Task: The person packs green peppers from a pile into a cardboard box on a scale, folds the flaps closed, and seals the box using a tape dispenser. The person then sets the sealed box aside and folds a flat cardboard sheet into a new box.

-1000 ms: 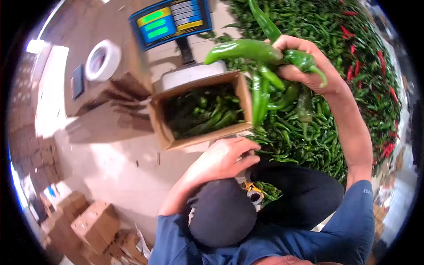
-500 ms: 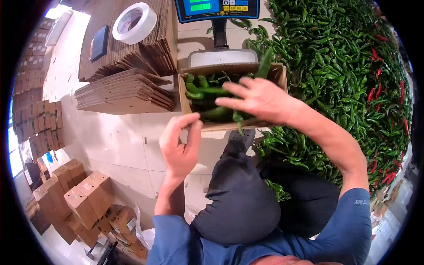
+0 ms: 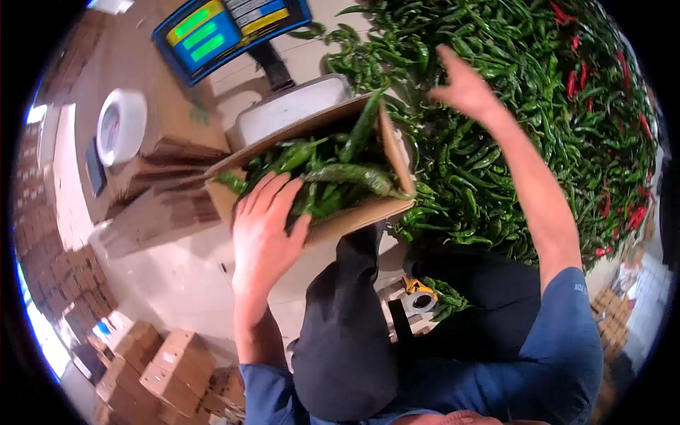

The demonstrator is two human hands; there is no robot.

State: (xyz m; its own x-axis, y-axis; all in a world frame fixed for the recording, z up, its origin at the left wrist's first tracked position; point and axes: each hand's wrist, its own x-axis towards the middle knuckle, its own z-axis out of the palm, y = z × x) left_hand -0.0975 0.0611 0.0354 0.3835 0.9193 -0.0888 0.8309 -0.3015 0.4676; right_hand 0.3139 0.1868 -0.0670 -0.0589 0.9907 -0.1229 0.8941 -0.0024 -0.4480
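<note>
An open cardboard box (image 3: 354,221) filled with green peppers (image 3: 347,174) sits against the white scale platform (image 3: 290,106). My left hand (image 3: 268,223) lies over the box's near left edge, fingers apart and resting on the peppers; nothing is gripped in it. Over the big pile of green peppers (image 3: 482,170) on the right, my right hand (image 3: 464,88) reaches out with its fingers apart and nothing held. One long pepper leans up against the box's far right corner.
The scale display (image 3: 230,28) stands behind the box. Flattened cartons (image 3: 159,166) at the left carry a tape roll (image 3: 122,127) and a dark phone-like object (image 3: 95,167). A yellow tape dispenser (image 3: 420,296) is near my legs. Closed boxes (image 3: 177,372) stand lower left.
My right hand has left the box and moved over the pile. My left hand has gone from the box's edge onto the peppers. The box holds more peppers than in the earliest frame.
</note>
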